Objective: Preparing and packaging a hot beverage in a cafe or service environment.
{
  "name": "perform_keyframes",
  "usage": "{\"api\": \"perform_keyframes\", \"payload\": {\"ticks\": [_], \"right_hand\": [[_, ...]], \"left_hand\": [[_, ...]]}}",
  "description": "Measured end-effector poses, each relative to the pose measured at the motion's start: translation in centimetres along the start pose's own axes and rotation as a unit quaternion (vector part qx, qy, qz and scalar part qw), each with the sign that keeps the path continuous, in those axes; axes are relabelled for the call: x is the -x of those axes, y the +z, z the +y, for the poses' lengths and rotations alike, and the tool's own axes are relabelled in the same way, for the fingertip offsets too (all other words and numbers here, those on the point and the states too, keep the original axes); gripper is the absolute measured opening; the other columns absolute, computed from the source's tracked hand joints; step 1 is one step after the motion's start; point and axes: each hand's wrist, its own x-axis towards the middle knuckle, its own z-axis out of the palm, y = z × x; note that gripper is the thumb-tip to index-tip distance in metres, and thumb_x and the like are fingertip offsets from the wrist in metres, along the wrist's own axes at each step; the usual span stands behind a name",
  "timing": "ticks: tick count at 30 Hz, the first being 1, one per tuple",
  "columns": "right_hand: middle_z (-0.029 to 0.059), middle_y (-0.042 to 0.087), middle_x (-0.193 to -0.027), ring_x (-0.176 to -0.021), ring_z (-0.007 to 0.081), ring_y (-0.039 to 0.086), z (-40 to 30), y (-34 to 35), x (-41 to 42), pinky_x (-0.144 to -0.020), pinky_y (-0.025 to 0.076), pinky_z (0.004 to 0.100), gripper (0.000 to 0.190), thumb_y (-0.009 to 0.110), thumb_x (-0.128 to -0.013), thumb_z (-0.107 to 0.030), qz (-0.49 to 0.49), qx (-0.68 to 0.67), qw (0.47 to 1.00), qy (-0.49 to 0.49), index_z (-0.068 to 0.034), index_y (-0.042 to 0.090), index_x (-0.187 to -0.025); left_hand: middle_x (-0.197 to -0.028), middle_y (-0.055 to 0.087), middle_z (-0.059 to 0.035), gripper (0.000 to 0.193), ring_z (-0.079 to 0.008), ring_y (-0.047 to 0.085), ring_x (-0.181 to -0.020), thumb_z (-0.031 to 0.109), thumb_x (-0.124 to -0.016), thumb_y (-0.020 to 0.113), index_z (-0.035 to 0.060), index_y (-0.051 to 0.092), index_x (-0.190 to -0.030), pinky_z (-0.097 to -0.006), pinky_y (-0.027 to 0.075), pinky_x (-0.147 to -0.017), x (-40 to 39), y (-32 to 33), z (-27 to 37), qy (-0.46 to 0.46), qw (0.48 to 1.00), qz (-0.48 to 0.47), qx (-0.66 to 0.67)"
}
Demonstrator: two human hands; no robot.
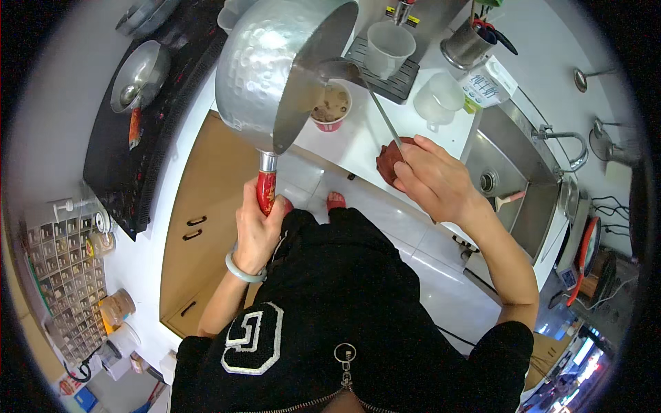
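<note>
My left hand (258,227) grips the red handle of a large hammered metal wok (253,72), which is tilted on its side with its opening towards the right. In my right hand (439,180) is the long handle of a metal ladle (338,69), whose bowl is at the wok's rim. A paper tub (328,126) with brownish food in it stands on the white counter, just below the ladle bowl and partly behind the wok. Under my right hand, at the counter's front edge, lies a dark red-brown object (390,165), mostly covered by my fingers.
Behind the tub, a plastic measuring cup (387,49) stands on a black drip tray (408,85). Another translucent jug (439,98) and a carton (488,82) are near the steel sink (503,160). A smaller wok (139,77) with a ladle rests on the black stove (113,170) at left.
</note>
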Motion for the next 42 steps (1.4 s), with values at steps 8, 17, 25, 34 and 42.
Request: {"api": "perform_keyframes", "payload": {"ticks": [8, 17, 25, 34, 42], "right_hand": [[0.0139, 0.061, -0.094, -0.092, 0.0256, 0.06, -1.6, 0.1, 0.2, -0.093, 0.047, 0.0412, 0.02, 0.066, -0.077, -0.015, 0.033, 0.019, 0.999, 0.019, -0.002, 0.057, -0.088], [0.0142, 0.062, -0.094, -0.092, 0.0296, 0.062, -4.2, 3.5, 1.2, -0.091, 0.05, 0.0443, 0.02, 0.066, -0.074, -0.014, 0.075, 0.029, 0.997, 0.017, -0.002, 0.062, -0.089], [0.0106, 0.059, -0.092, -0.089, 0.0259, 0.059, -6.7, 6.4, -0.2, -0.089, 0.049, 0.0412, 0.018, 0.065, -0.075, -0.015, 0.168, -0.021, 0.982, 0.079, -0.002, 0.06, -0.087], [0.0115, 0.057, -0.092, -0.087, 0.0294, 0.058, -7.0, -0.2, 8.3, -0.078, 0.05, 0.0382, 0.018, 0.069, -0.075, -0.012, 0.245, -0.111, 0.941, 0.206, -0.001, 0.06, -0.086], [0.0154, 0.063, -0.095, -0.088, 0.0271, 0.061, -6.7, -15.7, 27.6, -0.078, 0.047, 0.0329, 0.017, 0.048, -0.091, -0.008, 0.267, -0.027, 0.791, 0.55, 0.001, 0.062, -0.089]], "left_hand": [[-0.064, 0.052, -0.0123, 0.03, -0.0232, 0.054, -0.056, 0.007, -0.085, 0.057, 0.0003, 0.047, -0.112, -0.035, 0.045, -0.056, -0.1, -0.2, 0.1, 0.074, 0.996, 0.006, -0.052], [-0.074, 0.054, -0.0123, 0.032, -0.0155, 0.053, -0.064, 0.005, -0.085, 0.056, 0.0003, 0.048, -0.115, -0.0323, 0.045, -0.06, -0.6, -0.7, -0.6, 0.136, 0.989, -0.008, -0.051], [-0.079, 0.045, 0.0003, 0.032, -0.0084, 0.042, -0.066, 0.003, -0.086, 0.055, -0.0005, 0.047, -0.116, -0.0237, 0.037, -0.057, -1.2, -1.5, -2.9, 0.111, 0.994, -0.01, 0.011], [-0.071, 0.047, 0.0012, 0.032, -0.0046, 0.039, -0.043, 0.002, -0.087, 0.05, 0.0048, 0.045, -0.119, -0.0202, 0.033, -0.037, 4.6, 6.4, 3.2, 0.009, 0.98, -0.129, 0.15], [-0.058, 0.043, 0.0, 0.038, -0.0088, 0.039, -0.039, 0.004, -0.085, 0.05, 0.0004, 0.038, -0.121, -0.0234, 0.03, -0.035, 7.2, 26.6, 15.7, -0.16, 0.827, -0.498, 0.204]]}}
